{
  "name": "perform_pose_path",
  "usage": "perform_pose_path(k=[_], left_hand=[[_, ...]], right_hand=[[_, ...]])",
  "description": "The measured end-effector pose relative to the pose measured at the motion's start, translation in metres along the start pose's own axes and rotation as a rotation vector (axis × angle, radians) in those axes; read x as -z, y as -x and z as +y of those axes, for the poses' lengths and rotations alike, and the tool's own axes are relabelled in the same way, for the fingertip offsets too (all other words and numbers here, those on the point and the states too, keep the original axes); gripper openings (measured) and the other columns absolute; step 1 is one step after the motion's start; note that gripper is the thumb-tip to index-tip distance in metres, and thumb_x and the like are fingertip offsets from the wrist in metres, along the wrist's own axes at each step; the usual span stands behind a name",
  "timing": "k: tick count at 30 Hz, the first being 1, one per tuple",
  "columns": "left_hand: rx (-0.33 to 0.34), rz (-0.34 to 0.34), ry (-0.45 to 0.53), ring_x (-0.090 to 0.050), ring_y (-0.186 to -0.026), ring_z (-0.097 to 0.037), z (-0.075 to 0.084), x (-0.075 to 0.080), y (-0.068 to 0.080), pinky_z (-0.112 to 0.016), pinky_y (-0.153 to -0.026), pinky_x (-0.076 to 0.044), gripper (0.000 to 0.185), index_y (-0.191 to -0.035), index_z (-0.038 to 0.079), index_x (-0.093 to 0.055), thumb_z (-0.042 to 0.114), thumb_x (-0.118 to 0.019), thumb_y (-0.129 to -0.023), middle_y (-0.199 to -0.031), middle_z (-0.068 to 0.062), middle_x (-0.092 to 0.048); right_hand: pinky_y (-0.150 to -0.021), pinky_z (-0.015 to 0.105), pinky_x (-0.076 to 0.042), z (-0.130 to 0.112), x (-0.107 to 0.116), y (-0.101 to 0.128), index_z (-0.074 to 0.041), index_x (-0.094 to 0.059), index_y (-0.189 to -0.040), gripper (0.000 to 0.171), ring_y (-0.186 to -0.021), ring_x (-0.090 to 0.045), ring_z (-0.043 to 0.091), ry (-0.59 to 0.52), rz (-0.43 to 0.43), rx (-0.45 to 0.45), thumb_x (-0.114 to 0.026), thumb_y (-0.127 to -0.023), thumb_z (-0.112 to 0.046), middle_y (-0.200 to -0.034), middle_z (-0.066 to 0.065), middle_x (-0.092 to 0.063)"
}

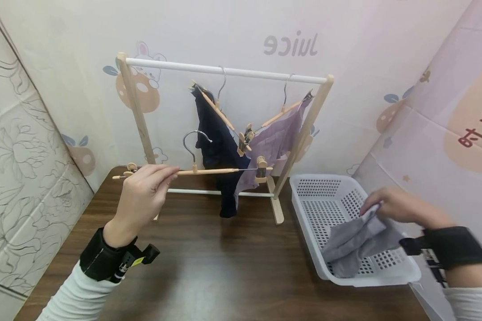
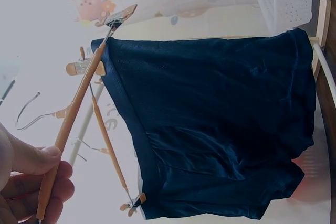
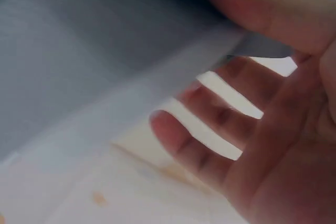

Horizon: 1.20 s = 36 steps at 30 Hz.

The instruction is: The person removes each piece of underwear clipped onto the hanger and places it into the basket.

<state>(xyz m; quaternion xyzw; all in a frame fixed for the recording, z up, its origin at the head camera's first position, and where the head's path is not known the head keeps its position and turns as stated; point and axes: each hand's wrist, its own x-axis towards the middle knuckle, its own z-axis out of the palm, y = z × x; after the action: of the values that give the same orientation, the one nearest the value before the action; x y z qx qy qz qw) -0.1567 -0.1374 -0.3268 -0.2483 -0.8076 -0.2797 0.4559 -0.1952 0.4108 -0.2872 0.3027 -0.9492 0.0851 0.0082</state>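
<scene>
My left hand (image 1: 147, 192) grips the wooden bar of a clip hanger (image 1: 214, 171) in front of the rack, its metal hook pointing up. In the left wrist view, thumb and fingers wrap the hanger's bar (image 2: 79, 98), with a clip at its far end. My right hand (image 1: 393, 205) pinches a grey cloth garment (image 1: 355, 240) over the basket, and the garment's lower part hangs inside it. The right wrist view shows the grey fabric (image 3: 105, 61) under the thumb, the other fingers spread below. Dark shorts (image 2: 220, 108) hang beyond the left hand.
A small wooden rack with a white rail (image 1: 176, 66) stands on the brown table (image 1: 209, 267). On it hang a dark garment (image 1: 214, 133) and a mauve garment (image 1: 279, 136), each on a clip hanger. The white perforated basket (image 1: 305, 223) stands at the right, near the patterned wall.
</scene>
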Motion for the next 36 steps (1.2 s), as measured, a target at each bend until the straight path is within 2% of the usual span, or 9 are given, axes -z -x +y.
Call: perform_pose_path(k=[2,4,7,10,13,17,22,28,36], left_hand=[[-0.008,-0.006,-0.005,-0.068,-0.08,-0.026,0.0,0.001,0.0,-0.037,-0.064,-0.053,0.017,-0.097,-0.001,-0.076,-0.004,-0.074,-0.08,-0.088,-0.012,-0.074],[-0.017,-0.008,-0.015,-0.068,-0.08,-0.025,-0.001,0.002,0.001,-0.036,-0.064,-0.053,0.017,-0.096,-0.001,-0.076,-0.004,-0.074,-0.08,-0.088,-0.012,-0.074],[-0.019,0.002,-0.03,-0.067,-0.079,-0.025,-0.002,0.004,0.001,-0.036,-0.063,-0.053,0.018,-0.096,-0.001,-0.076,-0.005,-0.075,-0.079,-0.087,-0.012,-0.074],[-0.019,0.006,-0.037,-0.067,-0.078,-0.026,-0.003,0.005,0.002,-0.036,-0.063,-0.052,0.017,-0.096,-0.001,-0.076,-0.005,-0.074,-0.079,-0.088,-0.012,-0.074],[-0.02,-0.003,-0.038,-0.068,-0.079,-0.026,-0.004,0.006,0.003,-0.037,-0.065,-0.054,0.017,-0.096,-0.001,-0.076,-0.005,-0.074,-0.08,-0.088,-0.012,-0.074],[-0.016,-0.008,-0.043,-0.068,-0.079,-0.026,-0.006,0.008,0.003,-0.038,-0.066,-0.054,0.017,-0.096,-0.001,-0.076,-0.005,-0.074,-0.08,-0.089,-0.012,-0.075],[-0.021,0.002,-0.052,-0.068,-0.079,-0.027,-0.007,0.011,0.0,-0.039,-0.067,-0.054,0.017,-0.096,0.0,-0.076,-0.005,-0.074,-0.08,-0.088,-0.012,-0.075],[-0.024,0.024,-0.029,-0.068,-0.079,-0.027,-0.004,0.009,-0.006,-0.04,-0.068,-0.054,0.017,-0.096,0.0,-0.077,-0.005,-0.074,-0.08,-0.087,-0.012,-0.075],[-0.04,-0.03,-0.031,-0.069,-0.082,-0.029,0.002,0.008,-0.014,-0.04,-0.071,-0.056,0.017,-0.096,-0.002,-0.076,-0.004,-0.075,-0.079,-0.088,-0.014,-0.074]], right_hand=[[-0.066,0.024,-0.048,-0.002,-0.021,-0.016,-0.018,-0.076,-0.074,0.039,-0.076,-0.059,0.0,-0.011,-0.108,-0.021,-0.059,-0.055,0.011,-0.08,-0.005,-0.071],[-0.07,0.03,-0.05,-0.002,-0.043,-0.033,-0.018,-0.077,-0.074,0.037,-0.077,-0.061,0.008,0.041,-0.125,-0.01,-0.059,-0.058,0.011,-0.08,-0.003,-0.07],[-0.068,0.035,-0.048,-0.001,-0.076,-0.054,-0.015,-0.078,-0.075,0.032,-0.075,-0.058,0.018,0.132,-0.043,0.017,-0.063,-0.064,0.011,-0.078,0.0,-0.065],[-0.062,0.032,-0.044,0.001,-0.103,-0.068,-0.014,-0.079,-0.076,0.028,-0.069,-0.05,0.017,0.182,0.035,-0.001,-0.067,-0.068,0.01,-0.074,0.001,-0.055],[-0.058,0.03,-0.042,0.004,-0.124,-0.077,-0.009,-0.079,-0.084,0.025,-0.066,-0.048,0.015,0.133,0.039,-0.071,-0.066,-0.074,0.009,-0.075,0.004,-0.052],[-0.064,0.038,-0.048,0.005,-0.142,-0.088,0.003,-0.071,-0.109,0.034,-0.073,-0.055,0.021,0.04,0.023,-0.151,-0.061,-0.078,0.012,-0.089,0.016,-0.06],[-0.065,0.042,-0.048,0.004,-0.145,-0.096,0.008,-0.057,-0.126,0.051,-0.076,-0.055,0.028,-0.049,0.036,-0.165,-0.058,-0.076,0.016,-0.104,0.03,-0.057],[-0.068,0.044,-0.053,0.004,-0.128,-0.092,0.007,-0.066,-0.112,0.032,-0.082,-0.065,0.033,-0.073,0.0,-0.176,-0.065,-0.079,0.007,-0.096,0.024,-0.065],[-0.066,0.043,-0.052,0.005,-0.111,-0.069,0.006,-0.068,-0.107,0.022,-0.08,-0.065,0.029,-0.093,-0.048,-0.271,-0.061,-0.088,-0.005,-0.089,0.017,-0.069]])
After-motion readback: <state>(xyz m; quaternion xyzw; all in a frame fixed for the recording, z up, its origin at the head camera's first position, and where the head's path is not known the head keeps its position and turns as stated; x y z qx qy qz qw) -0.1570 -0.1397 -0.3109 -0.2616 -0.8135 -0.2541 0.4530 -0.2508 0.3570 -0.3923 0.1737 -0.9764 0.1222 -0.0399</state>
